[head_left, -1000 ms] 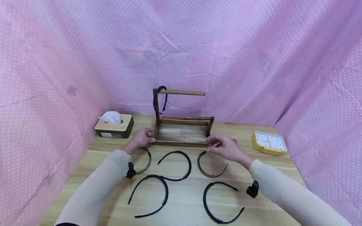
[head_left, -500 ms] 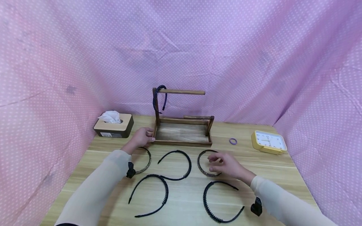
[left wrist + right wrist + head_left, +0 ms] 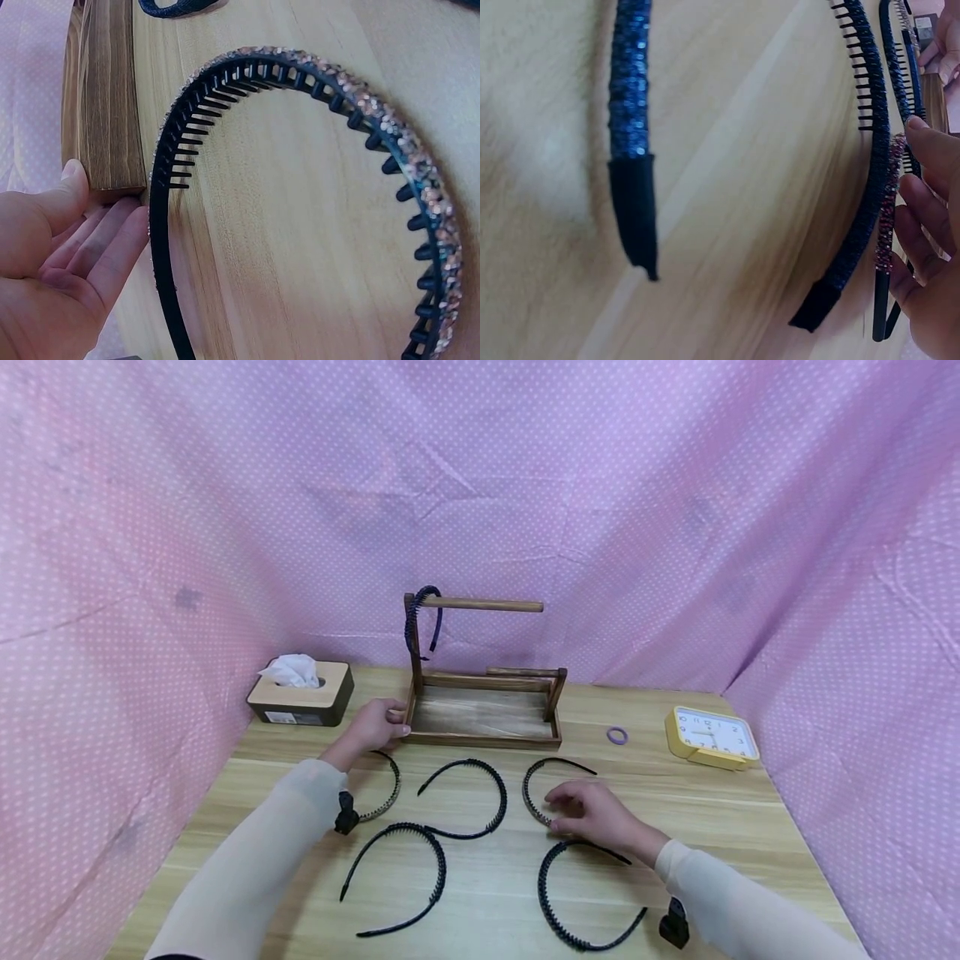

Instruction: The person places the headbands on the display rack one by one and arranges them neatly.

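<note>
My left hand (image 3: 375,724) grips the left end of a wooden rack (image 3: 480,742), its thumb against the wood in the left wrist view. Over the rack's upper bar hangs a dark blue toothed headband (image 3: 411,631). Near the left wrist lies a glittery headband (image 3: 375,112). My right hand (image 3: 600,814), fingers loosely bent, hovers at a glitter-covered headband (image 3: 527,789); in the right wrist view the fingertips are right beside its reddish sparkly band (image 3: 886,232). Just in front lies a blue-black headband (image 3: 543,893). Two more dark headbands, one upper (image 3: 502,797) and one lower (image 3: 441,868), lie mid-table.
A tissue box (image 3: 300,693) stands at the back left of the wooden table (image 3: 495,902). At the back right are a yellow clock (image 3: 712,737) and a small purple ring (image 3: 617,736). A pink dotted curtain (image 3: 480,485) encloses the table's back and sides.
My right hand has left the rack's right front corner and come nearer, down to the glittery headband, uncovering the purple ring. The left hand stays on the rack.
</note>
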Available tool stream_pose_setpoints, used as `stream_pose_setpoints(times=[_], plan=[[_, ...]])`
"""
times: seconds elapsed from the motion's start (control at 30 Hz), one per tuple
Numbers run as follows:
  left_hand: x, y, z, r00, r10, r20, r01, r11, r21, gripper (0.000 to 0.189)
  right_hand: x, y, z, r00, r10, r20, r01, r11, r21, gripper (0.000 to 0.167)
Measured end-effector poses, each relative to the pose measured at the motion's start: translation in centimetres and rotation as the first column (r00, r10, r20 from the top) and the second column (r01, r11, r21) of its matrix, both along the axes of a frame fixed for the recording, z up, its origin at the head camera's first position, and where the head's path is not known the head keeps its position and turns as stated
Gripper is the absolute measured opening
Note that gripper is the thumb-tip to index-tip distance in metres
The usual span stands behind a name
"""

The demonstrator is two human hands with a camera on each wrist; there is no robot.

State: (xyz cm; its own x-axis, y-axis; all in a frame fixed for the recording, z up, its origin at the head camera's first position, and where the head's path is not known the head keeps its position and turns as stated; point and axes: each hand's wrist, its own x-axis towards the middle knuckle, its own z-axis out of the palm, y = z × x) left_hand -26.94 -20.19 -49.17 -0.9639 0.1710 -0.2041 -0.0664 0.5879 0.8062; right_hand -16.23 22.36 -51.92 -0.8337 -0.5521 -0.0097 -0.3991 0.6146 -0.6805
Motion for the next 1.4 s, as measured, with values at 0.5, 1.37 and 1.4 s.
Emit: stream_pose_setpoints(times=[0.5,1.37,1.4], plan=[[-0.3,-0.1,0.0,1.000,-0.005,0.003,0.005,1.000,-0.017,0.054,-0.3,-0.8,-0.7,0.998,0.006,-0.064,-0.002,0.998,0.067,0.035],[-0.2,0.2,0.2,1.000,0.000,0.012,0.001,1.000,-0.020,0.054,0.4,-0.9,-0.2,0.997,0.031,-0.071,-0.025,0.996,0.085,0.022],[-0.2,0.2,0.1,1.000,0.002,0.011,-0.001,1.000,-0.015,0.054,0.4,-0.9,0.0,0.997,0.027,-0.068,-0.021,0.997,0.080,0.022]])
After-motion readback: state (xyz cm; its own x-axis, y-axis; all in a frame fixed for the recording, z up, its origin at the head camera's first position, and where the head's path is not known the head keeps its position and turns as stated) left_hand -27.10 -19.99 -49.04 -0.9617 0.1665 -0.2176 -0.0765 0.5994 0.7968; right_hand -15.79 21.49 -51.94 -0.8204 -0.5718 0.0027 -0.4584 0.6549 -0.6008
